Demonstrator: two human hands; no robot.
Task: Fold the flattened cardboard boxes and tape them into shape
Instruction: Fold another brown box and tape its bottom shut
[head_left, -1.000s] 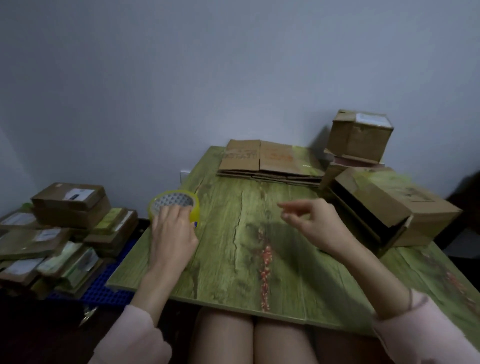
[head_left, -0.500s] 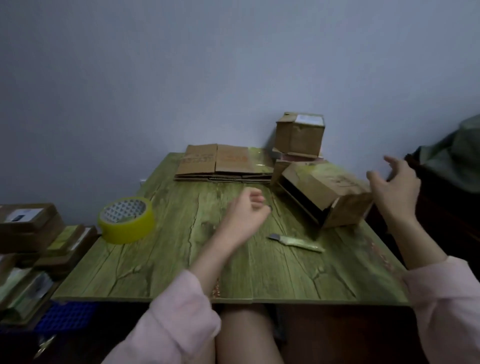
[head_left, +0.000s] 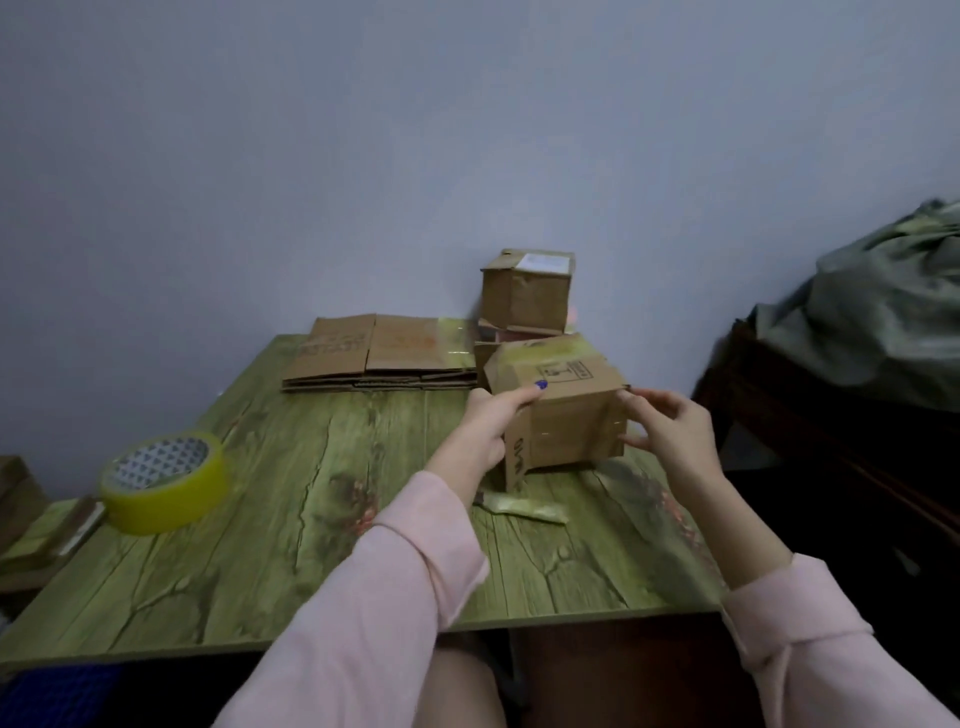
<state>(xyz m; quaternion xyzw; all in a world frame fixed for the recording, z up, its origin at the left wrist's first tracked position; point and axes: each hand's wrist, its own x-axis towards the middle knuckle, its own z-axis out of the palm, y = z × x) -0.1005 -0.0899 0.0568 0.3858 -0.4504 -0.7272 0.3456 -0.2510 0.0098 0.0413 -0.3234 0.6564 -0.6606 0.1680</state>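
Prob. a spare rm at home used as a small parcel-packing spot, not a proper workshop. Table (head_left: 249, 561) w/ green wood-print top, set vs. a plain pale wall (head_left: 311, 156). Stack of flattened boxes (head_left: 379, 353) at tabletop's far edge, made-up boxes (head_left: 527, 293) piled at far right corner, folded box (head_left: 566, 415) just in front, yellow tape roll (head_left: 161, 486) by left edge. More cartons (head_left: 18, 493) down off the left edge. Dark furniture (head_left: 831, 441) w/ heaped grey-green cloth (head_left: 883, 312) to the right.
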